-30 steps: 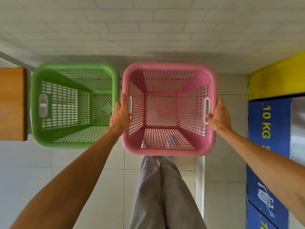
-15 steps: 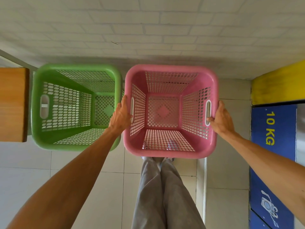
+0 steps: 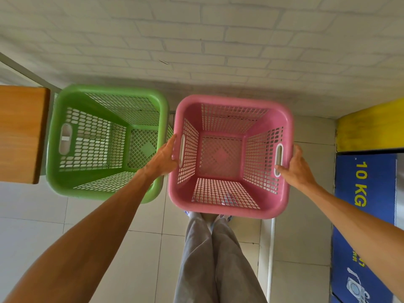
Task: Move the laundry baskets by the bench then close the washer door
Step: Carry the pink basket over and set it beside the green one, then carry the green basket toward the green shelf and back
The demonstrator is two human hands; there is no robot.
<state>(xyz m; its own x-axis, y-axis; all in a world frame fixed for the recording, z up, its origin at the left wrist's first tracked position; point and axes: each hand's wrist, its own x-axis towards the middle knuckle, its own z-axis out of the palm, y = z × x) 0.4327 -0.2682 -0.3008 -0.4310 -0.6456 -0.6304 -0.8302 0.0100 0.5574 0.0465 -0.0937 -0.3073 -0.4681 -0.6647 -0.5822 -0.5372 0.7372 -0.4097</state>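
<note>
I look straight down at a pink laundry basket (image 3: 282, 115) with nothing in it, just ahead of my legs. My left hand (image 3: 162, 159) grips its left handle slot and my right hand (image 3: 294, 166) grips its right handle slot. A green laundry basket (image 3: 105, 89), also with nothing inside, stands on the floor right beside it on the left. The green basket sits against the end of a wooden bench (image 3: 20, 132) at the left edge. A blue washer front (image 3: 365, 206) marked 10 KG shows at the right; its door is out of view.
A white brick wall (image 3: 218, 40) runs behind both baskets. A yellow panel (image 3: 369, 125) sits above the washer. A white pipe (image 3: 271, 254) runs along the tiled floor near my right leg. My grey-trousered legs (image 3: 216, 259) stand below the pink basket.
The pink basket has sunk lower and sits slightly farther from me, both hands still on its handles. The green basket and bench have not moved.
</note>
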